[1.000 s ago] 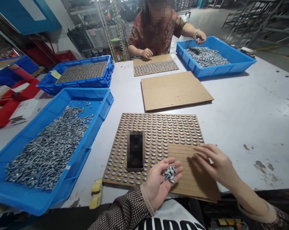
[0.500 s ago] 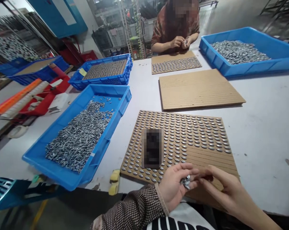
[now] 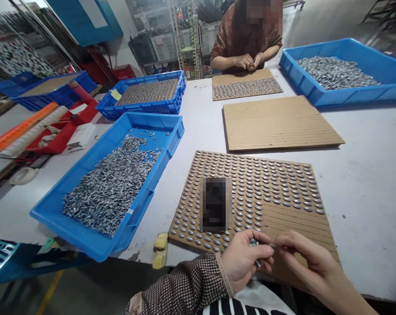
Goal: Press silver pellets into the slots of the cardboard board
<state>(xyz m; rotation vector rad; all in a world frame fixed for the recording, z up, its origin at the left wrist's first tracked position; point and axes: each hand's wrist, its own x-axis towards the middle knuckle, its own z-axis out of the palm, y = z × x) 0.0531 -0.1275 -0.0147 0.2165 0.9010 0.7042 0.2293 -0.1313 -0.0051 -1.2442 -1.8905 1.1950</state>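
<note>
My left hand (image 3: pixel 247 260) is curled around several small silver oval metal pieces (image 3: pixel 254 242), some showing between the fingers. Its thumb and forefinger meet the fingertips of my right hand (image 3: pixel 311 258), which are pinched together; anything between them is too small to make out. Both hands are over the near edge of a slotted cardboard sheet (image 3: pixel 299 227). Rows of the same silver ovals (image 3: pixel 276 183) stand in its slots, while the near right part shows bare slots. A blurred dark rectangular object (image 3: pixel 214 204) lies on the sheet's left half.
Left of the sheet, a blue tray (image 3: pixel 137 214) holds a heap of silver pieces. Beyond lie stacked cardboard sheets (image 3: pixel 276 124) and another blue tray (image 3: pixel 345 98). A co-worker (image 3: pixel 230 43) sits opposite at a partly filled sheet (image 3: pixel 240 79). A yellow object (image 3: pixel 160 249) rests at the table edge.
My left hand has gone from an open palm to curled around the pieces, its thumb now against the forefinger. My right fingertips have come up to meet it. The view has shifted slightly.
</note>
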